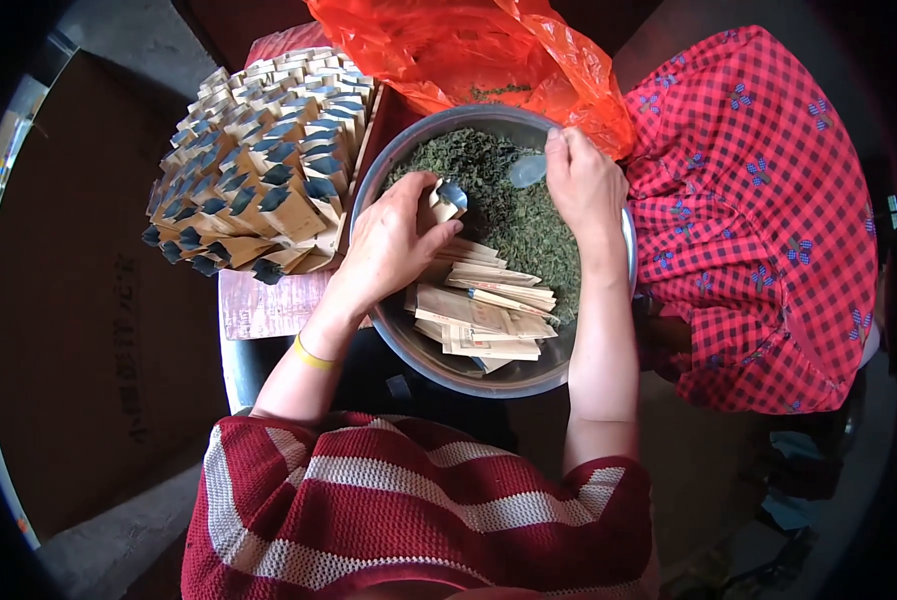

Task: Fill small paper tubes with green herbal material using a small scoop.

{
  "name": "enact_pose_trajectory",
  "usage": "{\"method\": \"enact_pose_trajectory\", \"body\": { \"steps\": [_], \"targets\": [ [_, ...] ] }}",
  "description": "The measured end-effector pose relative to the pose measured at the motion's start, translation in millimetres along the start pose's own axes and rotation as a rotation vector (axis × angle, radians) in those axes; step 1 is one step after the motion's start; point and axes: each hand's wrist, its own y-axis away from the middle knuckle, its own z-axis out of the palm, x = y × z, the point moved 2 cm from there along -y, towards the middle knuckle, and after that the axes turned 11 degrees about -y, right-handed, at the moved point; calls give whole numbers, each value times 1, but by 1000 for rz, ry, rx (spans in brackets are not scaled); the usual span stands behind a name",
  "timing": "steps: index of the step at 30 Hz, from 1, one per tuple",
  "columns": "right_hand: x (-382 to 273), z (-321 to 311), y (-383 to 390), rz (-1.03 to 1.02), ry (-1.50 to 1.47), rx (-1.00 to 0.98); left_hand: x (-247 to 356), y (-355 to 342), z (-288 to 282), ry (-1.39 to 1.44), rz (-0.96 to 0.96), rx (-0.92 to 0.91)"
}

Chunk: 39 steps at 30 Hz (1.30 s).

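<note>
My left hand pinches a small paper packet at the left side of a metal basin. The packet's mouth is spread and shows a silvery lining. Over the basin's far right part, my right hand grips a translucent plastic scoop; its handle is hidden by the fingers. Dried green leaves fill much of the basin, darker and coarser toward the back. Several flat paper packets lie in a loose pile on the leaves at the near side, below my left hand.
Left of the basin, a box holds many upright paper packets with dark inner mouths. An orange-red plastic bag with leaf bits sits behind the basin. Red checked cloth lies to the right. A large brown cardboard sheet stands far left.
</note>
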Motion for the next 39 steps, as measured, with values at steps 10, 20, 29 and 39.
{"method": "enact_pose_trajectory", "body": {
  "steps": [10,20,29,39],
  "targets": [
    [32,38,2,502,-606,-249,-1,0,1,1,39,5],
    [-61,17,22,-437,-325,-193,-5,5,1,32,31,0],
    [13,20,3,23,71,-142,-5,3,3,35,51,23],
    [27,35,2,370,-618,-158,-4,1,3,60,23,-43]
  ]
}}
